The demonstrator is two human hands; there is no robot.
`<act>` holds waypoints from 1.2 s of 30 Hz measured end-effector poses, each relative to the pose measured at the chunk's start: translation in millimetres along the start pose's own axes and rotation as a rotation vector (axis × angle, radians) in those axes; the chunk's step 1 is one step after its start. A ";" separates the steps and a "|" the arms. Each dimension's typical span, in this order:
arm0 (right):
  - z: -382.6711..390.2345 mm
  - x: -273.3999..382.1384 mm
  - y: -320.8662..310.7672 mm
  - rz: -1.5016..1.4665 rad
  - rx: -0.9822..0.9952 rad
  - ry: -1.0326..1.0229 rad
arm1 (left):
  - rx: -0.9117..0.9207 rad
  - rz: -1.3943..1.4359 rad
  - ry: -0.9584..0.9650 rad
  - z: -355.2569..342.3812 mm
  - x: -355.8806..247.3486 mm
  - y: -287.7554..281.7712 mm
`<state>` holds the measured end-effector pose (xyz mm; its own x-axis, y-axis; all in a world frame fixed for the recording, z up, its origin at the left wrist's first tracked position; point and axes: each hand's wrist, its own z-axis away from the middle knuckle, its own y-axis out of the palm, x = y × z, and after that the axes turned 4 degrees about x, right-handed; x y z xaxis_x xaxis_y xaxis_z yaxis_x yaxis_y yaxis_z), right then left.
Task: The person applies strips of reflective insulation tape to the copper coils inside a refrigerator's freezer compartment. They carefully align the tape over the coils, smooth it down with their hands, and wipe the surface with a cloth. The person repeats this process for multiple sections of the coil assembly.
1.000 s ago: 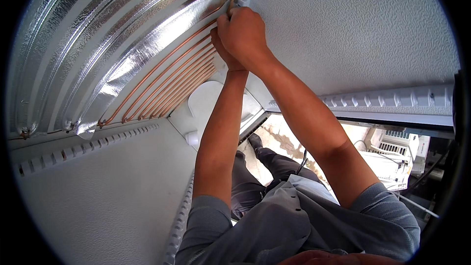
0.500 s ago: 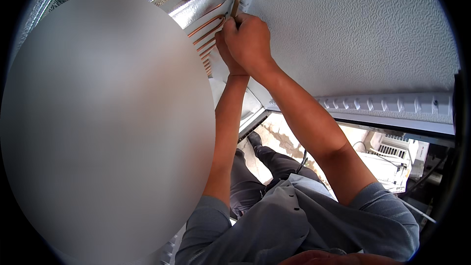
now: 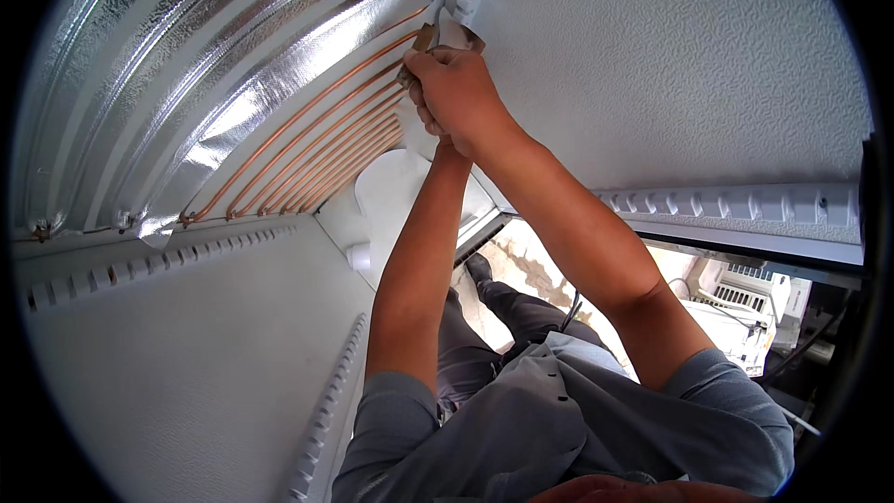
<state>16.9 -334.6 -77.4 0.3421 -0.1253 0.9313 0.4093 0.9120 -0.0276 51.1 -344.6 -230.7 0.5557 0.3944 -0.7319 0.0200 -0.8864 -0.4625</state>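
Up in the far corner of a white cabinet, my right hand is closed, its thumb against a brown strip that has a pale flap beside it. The exact kind of this piece is unclear. My left forearm reaches up beneath the right wrist; most of the left hand is hidden behind the right one, so its fingers cannot be made out. Close to the left of both hands run several copper tubes, and above these lie bands of silver foil.
To the right stands a textured white panel with a ridged plastic rail along its bottom edge. A slotted strip crosses the left wall. Pale sheeting hangs below the tubes. White equipment lies outside.
My hands have come slightly down, and the brown strip now shows with a pale flap. The big blurred patch on the left has gone, revealing the tubes and left wall.
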 end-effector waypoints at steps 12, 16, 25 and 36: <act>-22.5 -5.7 -22.4 -1.554 0.570 0.051 | 0.012 0.016 0.010 -16.0 -2.3 6.6; 5.3 6.9 -25.7 -1.620 0.617 -0.073 | 0.039 0.053 -0.015 -16.2 1.0 2.9; 90.7 -74.4 -54.7 -0.822 0.348 0.133 | -0.174 0.027 -0.045 37.5 25.1 -66.4; 38.6 -354.4 -54.0 -0.139 0.096 0.680 | -0.487 0.503 -1.023 202.4 203.3 -131.5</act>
<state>-159.1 -324.4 -392.0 0.7581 -0.4314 0.4891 0.4219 0.8963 0.1367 -6.8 -98.8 -419.9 -0.3085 -0.2019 -0.9296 0.4206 -0.9055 0.0571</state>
